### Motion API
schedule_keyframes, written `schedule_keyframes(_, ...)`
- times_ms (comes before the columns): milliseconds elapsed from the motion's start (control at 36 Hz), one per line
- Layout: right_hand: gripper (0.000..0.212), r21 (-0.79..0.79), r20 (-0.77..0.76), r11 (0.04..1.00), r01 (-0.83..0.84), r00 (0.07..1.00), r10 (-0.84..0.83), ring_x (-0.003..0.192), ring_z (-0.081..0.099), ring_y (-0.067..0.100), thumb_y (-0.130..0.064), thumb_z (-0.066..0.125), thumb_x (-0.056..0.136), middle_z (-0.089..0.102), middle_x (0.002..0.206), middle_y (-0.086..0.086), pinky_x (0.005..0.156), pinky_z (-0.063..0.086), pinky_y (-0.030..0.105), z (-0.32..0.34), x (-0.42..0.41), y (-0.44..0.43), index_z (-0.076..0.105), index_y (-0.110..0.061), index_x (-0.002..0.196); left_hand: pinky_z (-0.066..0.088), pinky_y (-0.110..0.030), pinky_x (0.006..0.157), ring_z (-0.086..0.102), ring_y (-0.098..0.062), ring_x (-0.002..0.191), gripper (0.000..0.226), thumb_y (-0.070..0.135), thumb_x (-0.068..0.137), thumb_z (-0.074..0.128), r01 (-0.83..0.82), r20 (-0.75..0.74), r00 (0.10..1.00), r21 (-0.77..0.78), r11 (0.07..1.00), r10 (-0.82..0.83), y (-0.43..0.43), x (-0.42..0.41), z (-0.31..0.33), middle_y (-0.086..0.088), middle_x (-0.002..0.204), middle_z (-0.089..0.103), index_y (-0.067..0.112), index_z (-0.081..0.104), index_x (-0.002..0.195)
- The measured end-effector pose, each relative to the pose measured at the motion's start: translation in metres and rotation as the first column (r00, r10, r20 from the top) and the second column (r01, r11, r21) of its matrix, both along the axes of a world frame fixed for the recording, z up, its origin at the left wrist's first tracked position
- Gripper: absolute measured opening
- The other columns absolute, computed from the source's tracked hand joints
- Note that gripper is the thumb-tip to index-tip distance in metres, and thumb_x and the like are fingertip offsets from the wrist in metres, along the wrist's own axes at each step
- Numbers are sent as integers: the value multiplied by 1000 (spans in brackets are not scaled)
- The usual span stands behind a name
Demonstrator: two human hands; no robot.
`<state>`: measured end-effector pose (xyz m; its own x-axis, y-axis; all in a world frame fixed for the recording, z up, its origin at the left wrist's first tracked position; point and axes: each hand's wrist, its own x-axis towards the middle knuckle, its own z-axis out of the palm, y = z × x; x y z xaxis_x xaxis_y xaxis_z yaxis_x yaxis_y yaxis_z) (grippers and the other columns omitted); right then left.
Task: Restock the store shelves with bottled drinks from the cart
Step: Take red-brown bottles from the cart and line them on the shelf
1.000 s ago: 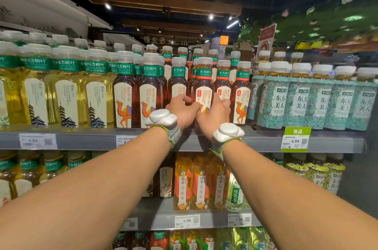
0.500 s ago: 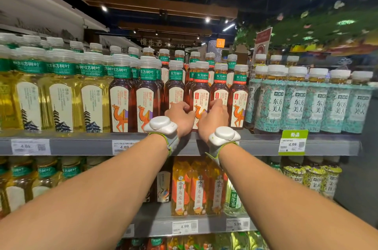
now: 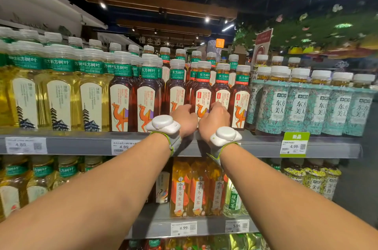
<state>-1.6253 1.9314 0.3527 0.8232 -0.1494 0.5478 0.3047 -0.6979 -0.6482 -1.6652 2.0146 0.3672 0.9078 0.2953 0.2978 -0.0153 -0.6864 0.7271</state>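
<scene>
A dark brown tea bottle with a camel label and white cap stands in the front row of the upper grey shelf, among several bottles of the same kind. My left hand curls round its lower left side. My right hand curls round its lower right side. The camel on the label shows between the two hands. The bottle's base is hidden behind my hands. Both wrists wear white devices. No cart is in view.
Yellow green-tea bottles fill the shelf to the left, and teal-labelled bottles fill it to the right. A green price tag hangs on the shelf edge. Orange tea bottles stand on the shelf below.
My hands, pressed together over the bottle's front a second ago, have spread to its two sides. The bottle now stands level with the front row.
</scene>
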Motion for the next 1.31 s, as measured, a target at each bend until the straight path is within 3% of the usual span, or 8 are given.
schedule_keyframes(111,25,-26,0,1000,16,1000,-16,116,56,34,-5,55,94,57,125,17,86,46,38,0,2,1,55,-3,119,37,-34,110,48,-31,136,50,18,103,43,-15,2,1000,23,1000,15,0,-1,0,-8,151,50,18,39,153)
schedule_keyframes(250,26,-58,-17,998,17,1000,-18,115,57,32,-6,57,95,58,126,16,83,46,36,-1,6,1,58,-6,120,32,-33,113,37,-30,145,52,16,105,41,41,-64,997,58,997,-37,-3,-2,5,-8,160,38,15,34,156)
schedule_keyframes(361,20,-62,-32,998,-3,999,1,110,59,33,-7,57,94,62,120,18,74,37,31,0,9,2,62,-4,113,33,-34,110,38,-31,143,48,15,105,40,56,-102,994,72,996,-48,-5,-3,7,-12,158,39,12,35,153)
schedule_keyframes(556,22,-76,-57,997,-12,998,7,111,59,32,-7,60,92,62,120,18,76,40,32,1,13,2,62,-4,113,31,-35,113,35,-31,145,48,16,106,42,68,-107,992,26,997,-65,-7,-3,7,-10,159,38,10,35,152)
schedule_keyframes(722,12,-118,-54,993,-23,998,17,101,60,35,-4,57,86,63,109,19,69,34,32,0,16,3,49,-12,88,31,-34,113,35,-30,145,48,17,106,41,63,-108,992,22,998,-61,-6,-4,7,-12,159,37,8,34,152)
schedule_keyframes(1000,18,-112,-69,993,-45,997,38,99,62,32,-9,68,85,64,110,17,70,41,31,-2,17,3,61,-6,102,33,-37,112,38,-31,143,44,14,108,34,59,-121,991,47,997,-53,-6,-2,8,-15,157,38,6,33,152)
schedule_keyframes(1139,22,-145,-106,987,-69,993,54,110,60,32,-8,62,92,62,120,19,82,44,32,6,5,-2,61,-2,114,36,-36,108,43,-31,139,43,19,108,34,19,-76,997,23,1000,-18,-8,-5,5,-13,154,44,9,39,149)
schedule_keyframes(1306,26,-85,128,988,-126,982,137,111,57,29,-11,55,97,58,123,13,90,43,33,1,-39,-6,63,-9,121,41,-32,104,57,-29,126,39,15,100,48,-41,170,985,-7,999,41,-1,-26,3,-9,137,63,13,56,139)
